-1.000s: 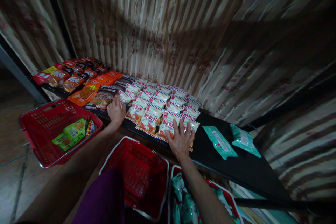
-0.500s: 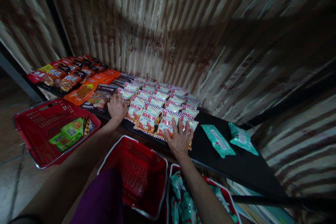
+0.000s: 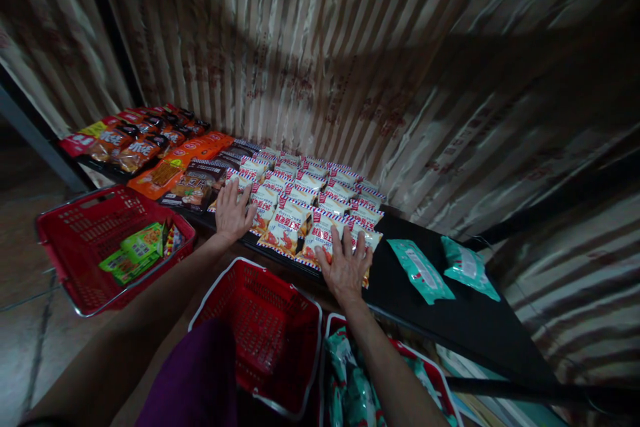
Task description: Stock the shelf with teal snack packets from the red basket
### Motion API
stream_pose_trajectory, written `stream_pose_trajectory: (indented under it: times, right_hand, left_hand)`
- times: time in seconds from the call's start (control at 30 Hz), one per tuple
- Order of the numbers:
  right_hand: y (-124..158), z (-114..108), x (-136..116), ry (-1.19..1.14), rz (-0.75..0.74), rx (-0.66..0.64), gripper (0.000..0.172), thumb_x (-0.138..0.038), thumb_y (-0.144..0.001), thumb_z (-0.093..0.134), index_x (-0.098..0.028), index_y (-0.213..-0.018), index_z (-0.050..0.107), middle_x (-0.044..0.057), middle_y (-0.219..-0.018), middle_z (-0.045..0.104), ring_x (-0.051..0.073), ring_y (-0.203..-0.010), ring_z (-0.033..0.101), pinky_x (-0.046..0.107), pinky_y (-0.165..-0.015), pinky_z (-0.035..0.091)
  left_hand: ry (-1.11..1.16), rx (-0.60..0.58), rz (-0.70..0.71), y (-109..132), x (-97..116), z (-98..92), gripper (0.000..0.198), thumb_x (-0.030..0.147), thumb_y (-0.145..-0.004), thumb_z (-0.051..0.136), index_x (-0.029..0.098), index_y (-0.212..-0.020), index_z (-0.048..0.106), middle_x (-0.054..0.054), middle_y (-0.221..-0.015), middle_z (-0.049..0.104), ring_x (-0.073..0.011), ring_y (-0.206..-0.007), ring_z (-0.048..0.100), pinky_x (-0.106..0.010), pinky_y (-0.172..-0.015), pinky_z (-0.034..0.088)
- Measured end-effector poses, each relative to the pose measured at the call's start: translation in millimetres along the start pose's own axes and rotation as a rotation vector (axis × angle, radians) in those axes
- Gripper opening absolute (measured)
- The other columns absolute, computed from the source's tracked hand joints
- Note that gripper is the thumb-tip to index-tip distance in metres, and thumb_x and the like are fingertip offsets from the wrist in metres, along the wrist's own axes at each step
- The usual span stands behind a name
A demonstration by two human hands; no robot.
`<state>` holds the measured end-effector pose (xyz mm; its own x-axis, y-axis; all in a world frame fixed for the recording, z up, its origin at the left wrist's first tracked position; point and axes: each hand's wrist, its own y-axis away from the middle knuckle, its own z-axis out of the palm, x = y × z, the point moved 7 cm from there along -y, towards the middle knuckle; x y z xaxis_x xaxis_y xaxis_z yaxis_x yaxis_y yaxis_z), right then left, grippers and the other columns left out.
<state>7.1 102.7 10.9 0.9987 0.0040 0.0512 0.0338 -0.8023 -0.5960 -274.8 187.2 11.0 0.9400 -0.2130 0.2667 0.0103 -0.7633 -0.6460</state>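
Observation:
Rows of white snack bags (image 3: 286, 225) with red lettering and striped edges lie on a black shelf (image 3: 480, 320). My left hand (image 3: 233, 215) rests over the front left bag of the group, fingers spread. On the front right bags lies my right hand (image 3: 345, 265), its fingers apart and flat against the packaging. Neither hand is closed round a bag. Brown snack packs (image 3: 193, 185) lie just left of my left hand. To the right of my right hand are two teal packets (image 3: 420, 271), flat on the shelf.
Orange packs (image 3: 167, 170) and red-black bags (image 3: 137, 150) fill the shelf's left end. Below stand a red basket (image 3: 65, 233) with green packets, a middle red basket (image 3: 255, 327), and a right basket (image 3: 440, 383) with teal packets. A striped curtain (image 3: 310, 47) hangs behind.
My left hand has shifted right, from the edge of the brown packs onto the white bags, and its fingers have spread. My right hand stays on the front right bags. The view has shifted slightly.

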Motion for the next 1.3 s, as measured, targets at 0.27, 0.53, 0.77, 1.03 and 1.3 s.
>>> stream_pose_trajectory:
  times: [0.27,0.53,0.77,1.03,1.3]
  right_hand:
    - [0.7,0.9,0.9,-0.004,-0.005,0.009,0.056,-0.051,-0.087,0.041,-0.023,-0.136,0.043,0.012,-0.142,0.042,0.037,-0.136,0.019,0.059,-0.104,0.018]
    - [2.1,2.5,-0.1,-0.002,-0.048,0.030,0.059,-0.051,-0.088,0.043,-0.023,-0.139,0.038,0.014,-0.150,0.027,0.036,-0.139,0.016,0.061,-0.104,0.017]
    - [3.5,-2.9,-5.3,-0.023,-0.135,0.073,0.062,-0.049,-0.086,0.048,-0.023,-0.140,0.036,0.014,-0.152,0.024,0.035,-0.138,0.019,0.058,-0.105,0.018]
    - [4.9,-6.6,-8.4,-0.009,-0.155,0.104,0.058,-0.049,-0.086,0.048,-0.022,-0.137,0.042,0.014,-0.148,0.032,0.033,-0.138,0.022,0.055,-0.106,0.018]
    - [8.5,-4.1,-13.9,-0.031,-0.180,0.093,0.052,-0.045,-0.087,0.048,-0.025,-0.135,0.044,0.012,-0.148,0.034,0.032,-0.138,0.022,0.056,-0.106,0.017]
  left_hand:
    - [0.009,-0.040,0.014,4.9,-7.1,10.0,0.052,0.042,-0.086,0.045,0.019,-0.132,0.047,-0.014,-0.148,0.033,-0.0283,-0.141,0.019,-0.051,-0.112,0.018]
    - [0.024,-0.004,0.034,9.0,-7.3,6.8,0.051,0.039,-0.089,0.041,0.019,-0.136,0.043,-0.013,-0.150,0.027,-0.0275,-0.142,0.016,-0.051,-0.113,0.015]
    - [0.034,-0.004,0.059,8.2,-13.1,-3.3,0.051,0.037,-0.089,0.039,0.018,-0.137,0.041,-0.013,-0.150,0.027,-0.0257,-0.142,0.016,-0.050,-0.113,0.015]
    - [0.174,-0.048,0.257,28.5,18.4,-19.8,0.056,0.036,-0.088,0.043,0.017,-0.140,0.035,-0.013,-0.153,0.021,-0.0276,-0.142,0.011,-0.051,-0.114,0.014]
    - [0.218,-0.178,0.507,61.6,67.5,-21.9,0.056,0.037,-0.087,0.045,0.023,-0.141,0.035,-0.011,-0.152,0.022,-0.0301,-0.141,0.015,-0.054,-0.112,0.015]
